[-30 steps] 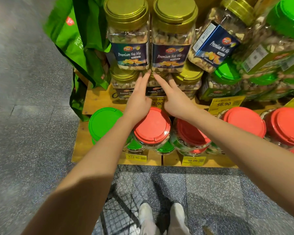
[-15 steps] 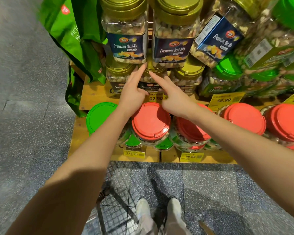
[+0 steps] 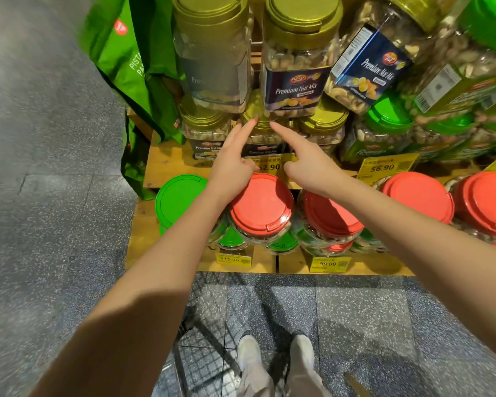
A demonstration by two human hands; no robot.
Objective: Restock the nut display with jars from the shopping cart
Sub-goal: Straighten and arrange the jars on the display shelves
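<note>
Display: a stepped wooden shelf (image 3: 166, 164) with a plain plank face and yellow price tags (image 3: 267, 166). The jars are clear, square-shouldered plastic with ribbed lids. The upper jars (image 3: 297, 67) have gold lids and dark blue "Premium Nut Mix" labels, and nuts show through the walls. On the near step stand round jars with a smooth red lid (image 3: 261, 202) or green lid (image 3: 178, 196).

Left hand (image 3: 232, 164) and right hand (image 3: 309, 164) each hold nothing. Each points a straight forefinger while the other fingers are tucked. The tips are slightly apart at a lower gold-lidded jar (image 3: 259, 138), just under the upper row; whether they touch it cannot be told.

Glossy green bags (image 3: 121, 53) hang at far left, their print cut off. The upper left jar (image 3: 212, 67) is smeared and its label is barely legible. Of the shopping cart (image 3: 201, 339), only wire mesh shows beside the shoes (image 3: 249, 351), and its load is out of view.

One second ago both hands lay flat with all fingers extended and tips meeting, and the upper left jar's label read sharply.
</note>
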